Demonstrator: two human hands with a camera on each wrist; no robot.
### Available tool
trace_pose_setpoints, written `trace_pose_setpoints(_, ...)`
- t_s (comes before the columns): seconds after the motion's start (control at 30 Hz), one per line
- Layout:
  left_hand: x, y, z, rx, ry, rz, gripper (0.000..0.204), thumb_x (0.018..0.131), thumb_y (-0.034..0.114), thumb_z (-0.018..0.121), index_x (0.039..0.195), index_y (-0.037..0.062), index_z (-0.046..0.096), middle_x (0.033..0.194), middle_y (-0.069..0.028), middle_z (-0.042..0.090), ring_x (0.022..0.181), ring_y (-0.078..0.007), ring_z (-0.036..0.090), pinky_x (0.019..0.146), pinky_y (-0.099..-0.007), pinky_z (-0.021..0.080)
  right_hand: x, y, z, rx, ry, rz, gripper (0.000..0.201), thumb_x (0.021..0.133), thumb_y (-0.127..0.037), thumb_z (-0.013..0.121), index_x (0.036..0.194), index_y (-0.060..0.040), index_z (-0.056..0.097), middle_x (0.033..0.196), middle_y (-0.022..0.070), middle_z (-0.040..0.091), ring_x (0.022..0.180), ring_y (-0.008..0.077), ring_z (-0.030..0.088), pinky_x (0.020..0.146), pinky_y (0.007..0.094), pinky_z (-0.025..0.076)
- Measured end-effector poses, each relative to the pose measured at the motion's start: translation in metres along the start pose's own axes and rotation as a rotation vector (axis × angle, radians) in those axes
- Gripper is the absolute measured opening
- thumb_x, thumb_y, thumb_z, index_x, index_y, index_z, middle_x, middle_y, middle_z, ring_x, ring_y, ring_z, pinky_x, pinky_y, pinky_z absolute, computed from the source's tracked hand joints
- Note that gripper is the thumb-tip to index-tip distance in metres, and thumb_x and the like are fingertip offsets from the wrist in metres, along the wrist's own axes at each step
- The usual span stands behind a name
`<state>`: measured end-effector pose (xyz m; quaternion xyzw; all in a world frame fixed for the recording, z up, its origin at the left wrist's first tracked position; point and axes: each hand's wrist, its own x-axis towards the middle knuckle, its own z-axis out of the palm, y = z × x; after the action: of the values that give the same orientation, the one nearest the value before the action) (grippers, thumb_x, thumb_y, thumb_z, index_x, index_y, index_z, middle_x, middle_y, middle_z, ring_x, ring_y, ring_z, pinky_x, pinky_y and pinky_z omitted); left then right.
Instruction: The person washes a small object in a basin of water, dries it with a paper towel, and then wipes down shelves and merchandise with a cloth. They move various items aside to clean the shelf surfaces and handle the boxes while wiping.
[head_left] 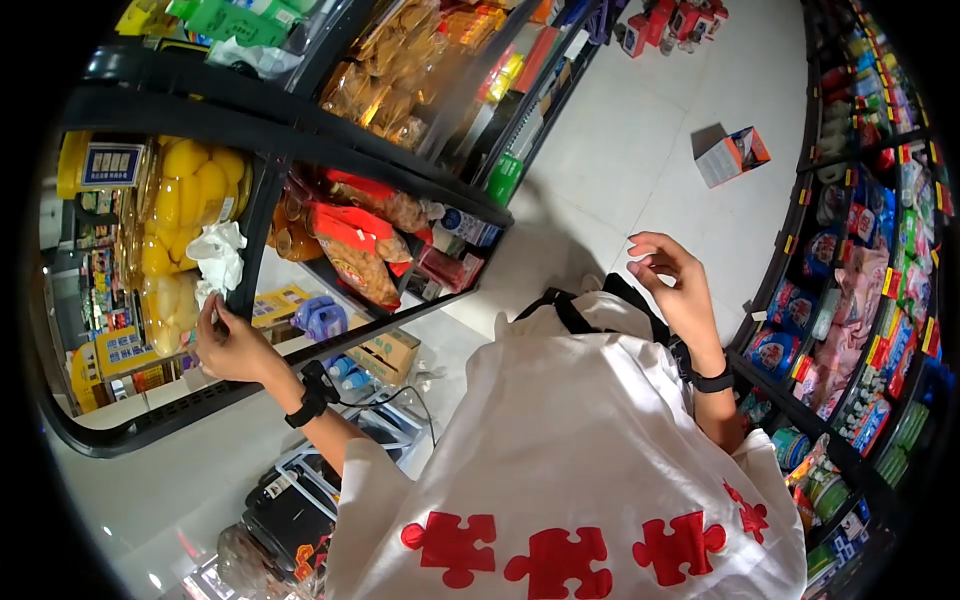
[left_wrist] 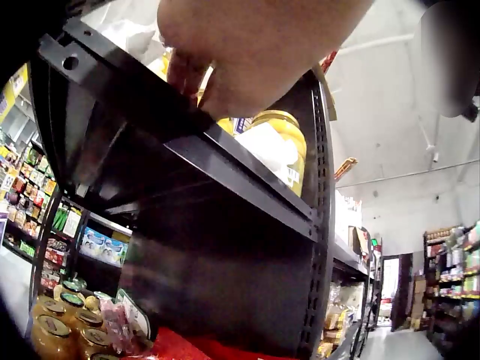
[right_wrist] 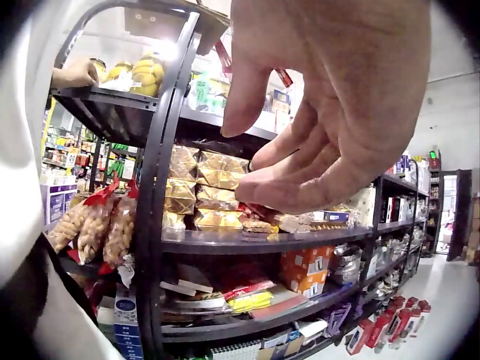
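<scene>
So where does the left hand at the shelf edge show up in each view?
Head: the left hand sits left of centre, on the black shelf edge beside the fruit jars.
Left wrist: it fills the top centre, fingers on the same edge.
Right wrist: small at the upper left, next to the jars.
Shared landmark: the yellow fruit jars.

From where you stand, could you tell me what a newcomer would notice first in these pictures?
Most striking are the big clear jars of yellow fruit on the black metal shelf at the left, with crumpled white tissue beside them. The left hand grips the shelf's front edge just below. The right hand hangs free over the pale tiled aisle floor, fingers loosely curled, holding nothing.
</scene>
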<state>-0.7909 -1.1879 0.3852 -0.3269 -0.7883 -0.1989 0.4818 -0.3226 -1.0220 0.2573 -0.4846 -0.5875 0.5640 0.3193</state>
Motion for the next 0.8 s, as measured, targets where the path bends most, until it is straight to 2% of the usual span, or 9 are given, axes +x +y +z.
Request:
trace_pose_setpoints(0.1, 0.001, 0.020, -0.007, 0.097, -0.006, -0.063, 0.019, 0.089, 0.027, 0.070, 0.094, 0.0089, 0.077, 0.089, -0.0086, 0.073, 0.076, -0.0254, 0.064, 0.068, -0.0370, 0.048, 0.003, 0.000, -0.004, -0.024, 0.012, 0.021, 0.026, 0.085, -0.002, 0.070, 0.111, -0.0025, 0.065, 0.094, 0.0040, 0.068, 0.078, 0.0129, 0.063, 0.078, 0.0277, 0.051)
trace_pose_setpoints(0.27, -0.017, 0.016, -0.005, -0.165, -0.057, -0.115, 0.025, 0.091, 0.019, 0.069, 0.111, 0.0038, 0.071, 0.101, -0.0103, 0.071, 0.085, -0.0212, 0.065, 0.077, -0.0337, 0.051, 0.006, 0.009, -0.016, 0.002, 0.040, -0.001, 0.025, 0.086, -0.002, 0.070, 0.111, -0.0025, 0.065, 0.094, 0.0045, 0.068, 0.078, 0.0125, 0.063, 0.077, 0.0273, 0.052)
trace_pose_setpoints(0.47, -0.019, 0.017, -0.002, -0.163, 0.025, 0.017, 0.023, 0.092, 0.012, 0.067, 0.111, 0.0003, 0.069, 0.107, -0.0108, 0.070, 0.088, -0.0218, 0.064, 0.079, -0.0320, 0.051, 0.018, 0.012, -0.030, 0.006, 0.070, 0.035, 0.025, 0.086, -0.002, 0.069, 0.111, -0.0026, 0.064, 0.094, 0.0041, 0.068, 0.079, 0.0119, 0.063, 0.076, 0.0270, 0.052)
trace_pose_setpoints(0.5, -0.020, 0.022, -0.003, -0.204, 0.016, -0.017, 0.022, 0.092, 0.010, 0.066, 0.111, -0.0019, 0.068, 0.108, -0.0116, 0.069, 0.090, -0.0224, 0.064, 0.081, -0.0325, 0.051, 0.020, 0.013, -0.033, 0.012, 0.072, 0.055, 0.026, 0.086, -0.002, 0.069, 0.111, -0.0027, 0.064, 0.094, 0.0039, 0.068, 0.079, 0.0117, 0.063, 0.075, 0.0269, 0.052)
trace_pose_setpoints(0.6, -0.020, 0.040, -0.006, -0.204, 0.087, 0.072, 0.021, 0.092, 0.005, 0.064, 0.111, -0.0041, 0.066, 0.109, -0.0129, 0.068, 0.092, -0.0229, 0.063, 0.082, -0.0329, 0.050, 0.028, 0.020, -0.044, -0.001, 0.054, 0.056, 0.027, 0.086, -0.001, 0.069, 0.112, -0.0035, 0.064, 0.094, 0.0041, 0.068, 0.079, 0.0117, 0.063, 0.075, 0.0264, 0.052)
trace_pose_setpoints(0.63, -0.027, 0.054, -0.002, -0.297, 0.104, 0.013, 0.019, 0.093, 0.005, 0.064, 0.110, -0.0036, 0.067, 0.109, -0.0126, 0.068, 0.093, -0.0233, 0.064, 0.081, -0.0331, 0.051, 0.034, 0.020, -0.053, -0.009, 0.054, 0.008, 0.026, 0.086, -0.001, 0.069, 0.111, -0.0038, 0.064, 0.093, 0.0041, 0.068, 0.080, 0.0117, 0.063, 0.074, 0.0258, 0.051)
trace_pose_setpoints(0.73, -0.040, 0.069, -0.001, -0.227, 0.094, -0.022, 0.019, 0.094, 0.004, 0.060, 0.112, -0.0023, 0.067, 0.110, -0.0116, 0.068, 0.092, -0.0214, 0.063, 0.076, -0.0319, 0.050, 0.038, 0.025, -0.063, -0.006, 0.061, 0.024, 0.026, 0.086, -0.002, 0.069, 0.111, -0.0041, 0.064, 0.093, 0.0045, 0.068, 0.079, 0.0118, 0.063, 0.075, 0.0254, 0.051)
trace_pose_setpoints(0.77, -0.046, 0.069, -0.011, -0.260, 0.090, 0.032, 0.020, 0.095, 0.002, 0.059, 0.113, -0.0020, 0.066, 0.110, -0.0113, 0.068, 0.091, -0.0203, 0.063, 0.073, -0.0307, 0.048, 0.039, 0.030, -0.063, -0.017, 0.066, -0.003, 0.026, 0.086, -0.002, 0.069, 0.111, -0.0045, 0.064, 0.093, 0.0049, 0.068, 0.080, 0.0121, 0.064, 0.075, 0.0259, 0.051)
trace_pose_setpoints(0.8, -0.048, 0.096, 0.002, -0.350, 0.107, 0.078, 0.021, 0.095, 0.001, 0.057, 0.114, -0.0017, 0.066, 0.111, -0.0111, 0.068, 0.091, -0.0192, 0.062, 0.071, -0.0295, 0.047, 0.042, 0.030, -0.071, -0.026, 0.094, 0.025, 0.026, 0.086, -0.003, 0.070, 0.111, -0.0044, 0.065, 0.092, 0.0050, 0.068, 0.080, 0.0123, 0.064, 0.075, 0.0266, 0.052)
